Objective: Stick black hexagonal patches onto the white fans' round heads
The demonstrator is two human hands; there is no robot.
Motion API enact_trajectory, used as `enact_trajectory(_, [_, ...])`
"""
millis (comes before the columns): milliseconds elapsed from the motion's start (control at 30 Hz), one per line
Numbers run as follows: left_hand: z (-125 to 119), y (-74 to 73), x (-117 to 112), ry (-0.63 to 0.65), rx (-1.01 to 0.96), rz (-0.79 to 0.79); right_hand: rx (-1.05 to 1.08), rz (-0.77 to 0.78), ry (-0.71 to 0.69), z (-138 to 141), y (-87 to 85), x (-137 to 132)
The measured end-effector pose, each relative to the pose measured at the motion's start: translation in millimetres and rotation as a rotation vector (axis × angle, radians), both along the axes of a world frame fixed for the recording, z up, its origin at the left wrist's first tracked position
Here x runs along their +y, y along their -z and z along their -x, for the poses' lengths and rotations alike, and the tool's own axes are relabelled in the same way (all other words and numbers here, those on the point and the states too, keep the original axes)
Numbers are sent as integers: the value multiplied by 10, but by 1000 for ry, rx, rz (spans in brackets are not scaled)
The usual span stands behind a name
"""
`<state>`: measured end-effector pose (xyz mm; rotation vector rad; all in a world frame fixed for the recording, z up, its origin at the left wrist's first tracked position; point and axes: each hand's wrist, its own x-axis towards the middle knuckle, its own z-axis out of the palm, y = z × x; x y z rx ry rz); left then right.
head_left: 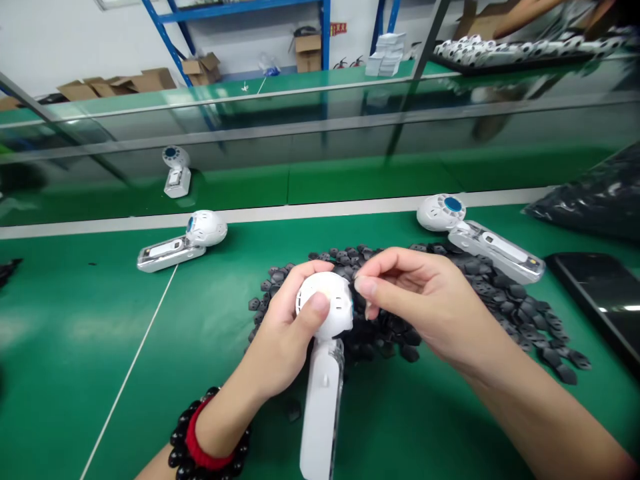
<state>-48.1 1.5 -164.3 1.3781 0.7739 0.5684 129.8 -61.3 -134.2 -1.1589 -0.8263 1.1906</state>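
My left hand (286, 333) is wrapped round the round head of a white handheld fan (323, 373), thumb pressed on its top; the fan's handle points down toward me. My right hand (415, 303) pinches a small dark part against the right side of the fan's head; the part is too small to make out clearly. Both hands hover just above a heap of small black rubber pieces (505, 307) spread on the green conveyor belt (100, 333).
Two more white fans lie on the belt, one at left (183, 241) and one at right (480, 233); a third fan (175, 170) lies farther back. A black tray (600, 300) and a dark bag (595, 197) sit at right. Shelving and cardboard boxes stand behind.
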Motion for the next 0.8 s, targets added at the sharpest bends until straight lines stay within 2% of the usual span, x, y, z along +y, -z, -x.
enact_trajectory(133, [34, -8, 1, -24, 5, -92, 122, 42, -57, 81, 7, -28])
enact_trajectory(400, [32, -57, -13, -50, 46, -225, 204, 101, -109, 136, 51, -36])
enact_trajectory(500, [-2, -121, -58, -112, 54, -205, 275, 147, -126, 180, 58, -36])
enact_trajectory(633, [-51, -204, -118, -185, 34, -116, 297, 173, -69, 262, 80, -53])
enact_trajectory(800, [-41, -202, -104, -158, 9, -82, 96, 155, 3, 301, 120, -90])
